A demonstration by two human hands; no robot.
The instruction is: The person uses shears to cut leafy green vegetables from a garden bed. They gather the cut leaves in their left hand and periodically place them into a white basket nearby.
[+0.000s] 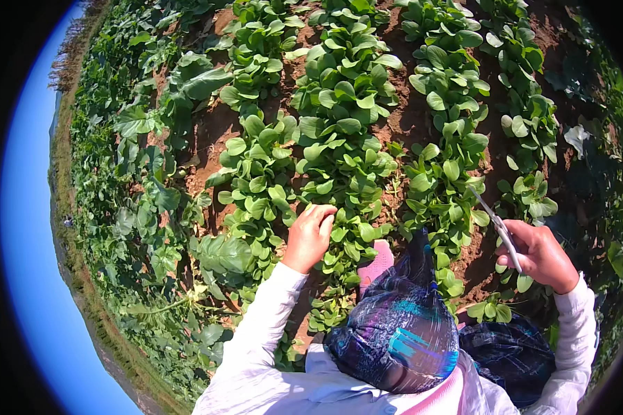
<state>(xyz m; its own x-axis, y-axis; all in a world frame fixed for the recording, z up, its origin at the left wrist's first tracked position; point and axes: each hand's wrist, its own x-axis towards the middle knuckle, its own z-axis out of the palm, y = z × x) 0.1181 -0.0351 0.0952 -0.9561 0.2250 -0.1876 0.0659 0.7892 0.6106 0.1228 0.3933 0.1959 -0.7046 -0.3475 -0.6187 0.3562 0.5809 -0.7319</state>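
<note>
My left hand (pixel 310 236) is over a row of low leafy greens (pixel 345 119), its thumb and fingers curled together near the leaves; whether a leaf is between them I cannot tell. On the right, my right hand (pixel 537 253) grips a pair of scissors (pixel 500 228) with light grey handles. Their blades point up and left to the edge of another row of greens (pixel 451 171). The blades look nearly closed. My knee, in dark patterned cloth (pixel 400 332), is between both hands, and a pink shoe (pixel 376 264) shows beside it among the plants.
Strips of reddish-brown soil (pixel 402 109) run between the rows of greens. Larger broad-leaved plants (pixel 223 254) grow densely on the left. Another row of greens (pixel 535 199) stands beyond the scissors. Dry tall plants (pixel 70 62) line the field's far edge.
</note>
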